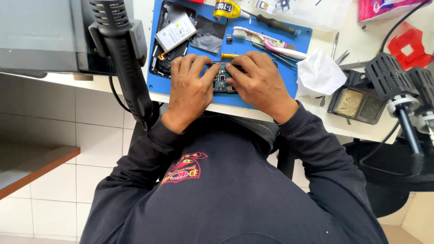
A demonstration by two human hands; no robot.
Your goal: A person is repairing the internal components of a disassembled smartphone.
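Observation:
Both my hands rest on a small blue-green circuit board (221, 81) lying on the blue work mat (289, 68) at the table's near edge. My left hand (189, 86) covers the board's left side, fingers curled onto it. My right hand (257, 81) presses on its right side with the fingertips on the board's top edge. An opened phone body (168, 61) with a white battery (175, 32) lies on the mat just beyond my left hand.
A hot-air gun (124, 58) hangs in a holder at the left. On the mat lie a toothbrush (266, 43), a screwdriver (275, 23) and a yellow glue tube (226, 9). A crumpled tissue (320, 73), a sponge tray (357, 105) and soldering tool stands (398, 90) sit at the right.

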